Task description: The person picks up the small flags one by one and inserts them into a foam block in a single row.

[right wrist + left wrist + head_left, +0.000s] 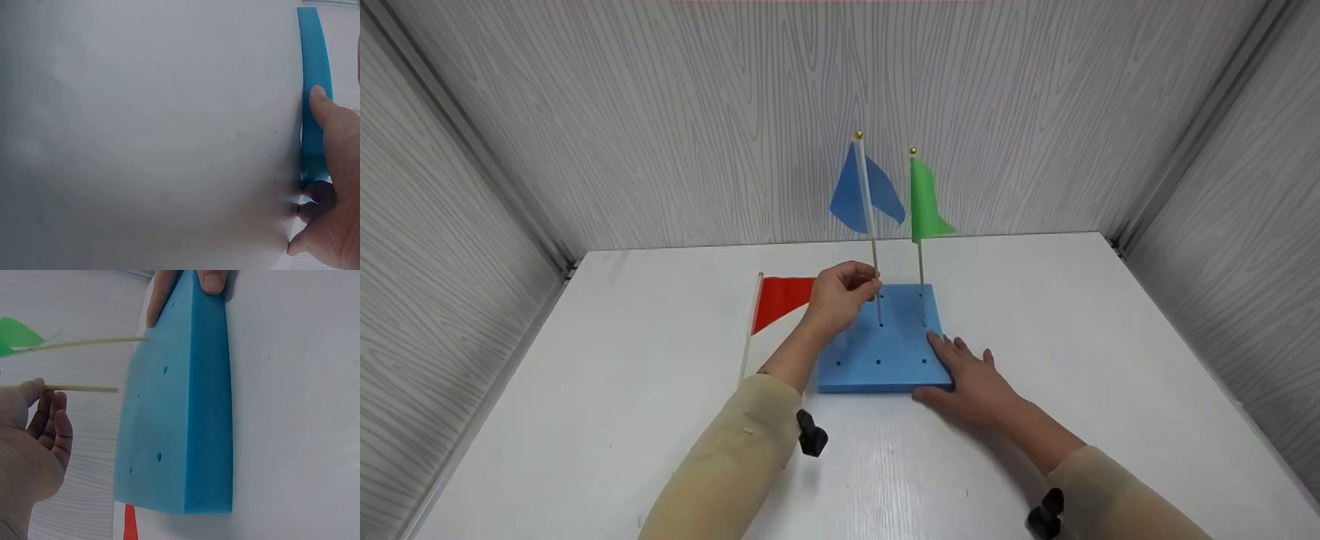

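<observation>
Pale wood-grain wall across the top of the head view, with side walls sloping in at far left and far right. Below, a white table, back edge nearly level just above mid-frame, side edges spreading toward the lower corners; broad room on that top to left and right of the work. Beige sleeves at lower left and lower right. At centre, a blue block, set in from the back edge. Above it, upper middle, a slightly tilted blue flag, stick pinched between thumb and fingers of the left hand; in the left wrist view, lower tip just short of the block's face. Narrow gap, then a green flag, nearly upright in the middle row's rightmost hole. Just left of the block, on the table, a red flag, lower stick hidden by the sleeve. Right hand spread at the block's near right corner, thumb against the near side, forefinger at the right edge. Black clips at both cuffs. Smallest, dark holes in the block's top and gold beads capping the blue and green flags' sticks.
</observation>
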A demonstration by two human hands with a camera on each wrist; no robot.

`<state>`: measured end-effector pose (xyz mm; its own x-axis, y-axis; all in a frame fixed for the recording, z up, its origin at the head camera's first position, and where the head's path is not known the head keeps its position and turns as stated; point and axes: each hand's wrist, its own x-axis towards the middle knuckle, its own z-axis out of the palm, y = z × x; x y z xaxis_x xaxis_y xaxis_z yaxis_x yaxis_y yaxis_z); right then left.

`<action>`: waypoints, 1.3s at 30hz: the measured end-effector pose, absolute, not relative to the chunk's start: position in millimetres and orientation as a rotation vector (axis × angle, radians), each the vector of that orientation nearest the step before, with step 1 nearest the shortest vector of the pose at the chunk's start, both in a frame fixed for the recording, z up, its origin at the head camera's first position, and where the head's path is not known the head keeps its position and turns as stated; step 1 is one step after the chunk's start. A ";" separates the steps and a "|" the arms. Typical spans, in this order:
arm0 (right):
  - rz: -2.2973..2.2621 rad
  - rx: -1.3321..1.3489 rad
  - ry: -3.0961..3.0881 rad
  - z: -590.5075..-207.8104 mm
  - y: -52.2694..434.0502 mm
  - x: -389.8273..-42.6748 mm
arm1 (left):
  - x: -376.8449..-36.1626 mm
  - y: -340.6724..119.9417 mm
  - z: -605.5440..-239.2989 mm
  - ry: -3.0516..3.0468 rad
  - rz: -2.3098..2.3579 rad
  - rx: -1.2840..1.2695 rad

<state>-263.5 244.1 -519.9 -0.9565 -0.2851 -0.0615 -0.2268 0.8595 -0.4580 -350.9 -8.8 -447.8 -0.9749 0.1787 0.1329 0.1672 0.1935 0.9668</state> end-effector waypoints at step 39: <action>-0.684 -0.361 2.881 -513.0 241.2 -254.6 | -348.6 -1.3 -472.9 2.544 1.770 0.318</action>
